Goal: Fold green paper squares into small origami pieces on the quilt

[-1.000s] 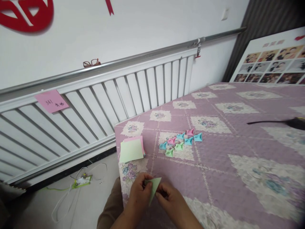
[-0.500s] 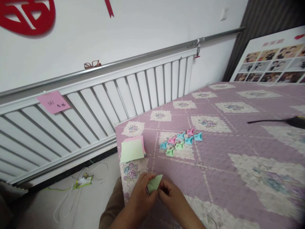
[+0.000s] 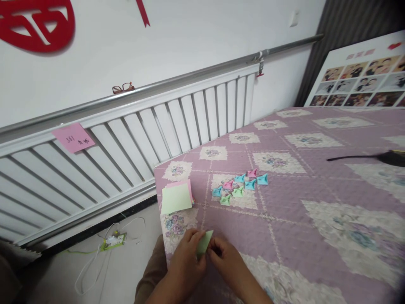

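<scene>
Head view. Over the cover point(image 3: 234, 226), close to its left edge and toward the near side: green sheet point(image 3: 204, 242), folded, partly hidden by fingers. Gripped in left hand point(image 3: 187, 258), between thumb and curled fingers. At the sheet's right side, right hand point(image 3: 223, 257), fingers curled, thumb and index tip by the paper; whether pinching it or only touching, cannot tell.

Along the left edge, near the far-left corner of the cover: paper stack point(image 3: 177, 198), pale green on top, pink showing beneath at back and right. Right of the stack, well in from the left edge: folded papers point(image 3: 250, 184), eight counted, in two slanting rows of four: four blue, two pink, two green. Set close together, pointed corners raised.

Toward the right edge: black thing point(image 3: 392, 158) with thin stem pointing left. Beyond the far-left edge: radiator point(image 3: 186, 118), with pink note point(image 3: 74, 138) on its top edge, handwriting on it. Above, on the pipe: glasses point(image 3: 123, 88).
</scene>
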A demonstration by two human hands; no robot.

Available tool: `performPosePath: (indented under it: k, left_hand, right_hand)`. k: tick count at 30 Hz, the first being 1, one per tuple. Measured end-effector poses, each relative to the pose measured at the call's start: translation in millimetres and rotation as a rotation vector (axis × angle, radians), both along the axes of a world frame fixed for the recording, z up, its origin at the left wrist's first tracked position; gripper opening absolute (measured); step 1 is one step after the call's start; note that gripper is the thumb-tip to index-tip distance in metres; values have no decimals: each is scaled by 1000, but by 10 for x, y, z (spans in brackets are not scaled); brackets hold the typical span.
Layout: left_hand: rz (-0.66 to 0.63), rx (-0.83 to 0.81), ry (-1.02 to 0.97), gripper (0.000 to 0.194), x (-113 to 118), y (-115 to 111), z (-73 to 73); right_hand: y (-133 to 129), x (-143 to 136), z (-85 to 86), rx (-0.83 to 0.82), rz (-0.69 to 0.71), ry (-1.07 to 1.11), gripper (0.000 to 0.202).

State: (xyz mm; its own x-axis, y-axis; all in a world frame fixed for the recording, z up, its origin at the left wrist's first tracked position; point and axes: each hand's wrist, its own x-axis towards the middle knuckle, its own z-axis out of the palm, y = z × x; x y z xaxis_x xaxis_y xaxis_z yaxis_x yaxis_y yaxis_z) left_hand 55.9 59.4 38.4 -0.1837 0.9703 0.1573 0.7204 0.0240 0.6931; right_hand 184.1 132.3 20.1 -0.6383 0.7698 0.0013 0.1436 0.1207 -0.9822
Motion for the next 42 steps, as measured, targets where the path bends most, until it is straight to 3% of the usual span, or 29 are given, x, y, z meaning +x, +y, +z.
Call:
performPosePath:
  k: [10, 22, 33, 42]
  left_hand:
    - [40, -14, -41, 54, 53, -6, 5]
    - [84, -68, -259, 45, 52, 33, 42]
    - [62, 37, -61, 53, 75, -6, -19]
    - [86, 19, -102, 50, 73, 15, -27]
  right_hand:
    - [-11, 12, -4, 22, -22, -12, 10]
    - [15, 22, -44, -40, 12, 17, 14]
    - [-23, 7, 0, 69, -55, -46, 10]
    - [-5, 24, 3, -10, -25, 15, 15]
